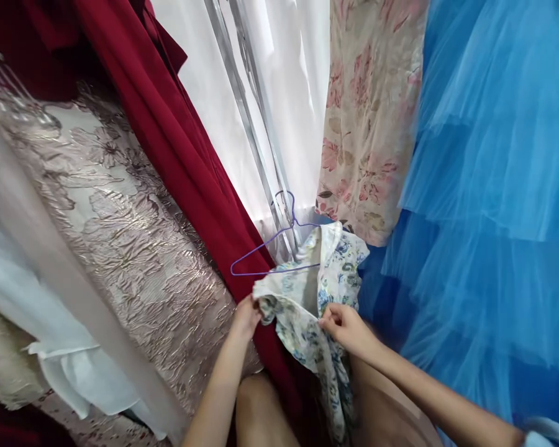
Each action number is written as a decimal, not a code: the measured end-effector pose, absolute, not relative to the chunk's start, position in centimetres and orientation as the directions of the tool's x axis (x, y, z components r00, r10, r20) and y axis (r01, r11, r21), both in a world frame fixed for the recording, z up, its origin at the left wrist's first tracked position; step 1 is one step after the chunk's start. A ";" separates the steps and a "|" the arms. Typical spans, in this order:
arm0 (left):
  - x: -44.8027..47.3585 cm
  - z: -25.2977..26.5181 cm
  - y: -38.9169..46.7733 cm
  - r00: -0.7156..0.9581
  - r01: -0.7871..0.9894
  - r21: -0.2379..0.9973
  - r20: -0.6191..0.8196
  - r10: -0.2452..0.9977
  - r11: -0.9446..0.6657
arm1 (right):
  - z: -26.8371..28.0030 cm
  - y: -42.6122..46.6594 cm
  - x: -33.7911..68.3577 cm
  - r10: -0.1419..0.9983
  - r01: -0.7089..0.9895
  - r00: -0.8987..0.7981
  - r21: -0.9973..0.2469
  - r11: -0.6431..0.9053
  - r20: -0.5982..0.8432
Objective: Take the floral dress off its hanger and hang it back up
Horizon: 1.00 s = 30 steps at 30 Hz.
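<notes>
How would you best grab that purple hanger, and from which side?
I'd probably pinch the hanger at its left corner, coming from the person's left. That end sticks out free of the flowered garment, which hides the right end. The wire looks thin, so fingertips should suit it. Whether the hook is caught on anything, I can't tell.

Printed garment [300, 326]: thin, matt cloth
Hanger [254, 274]: smooth, plastic-looking
Poles [241, 99]: shiny, smooth metal
Red fabric [181, 155]: smooth, matt
Pale patterned fabric [158, 273]: rough, raised, with glossy highlights
Blue tiers [484, 180]: sheer, net-like cloth
</notes>
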<state>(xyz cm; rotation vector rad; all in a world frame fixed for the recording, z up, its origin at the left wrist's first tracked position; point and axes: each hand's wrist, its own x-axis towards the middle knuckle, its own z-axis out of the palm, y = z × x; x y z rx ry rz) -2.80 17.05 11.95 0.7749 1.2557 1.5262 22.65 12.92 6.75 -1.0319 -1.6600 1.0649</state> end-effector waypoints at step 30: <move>5.2 11.7 10.3 0.503 0.262 0.874 0.238 0.831 -0.409 | 14.2 11.7 24.3 0.800 -0.110 -0.579 -0.987 0.118 0.160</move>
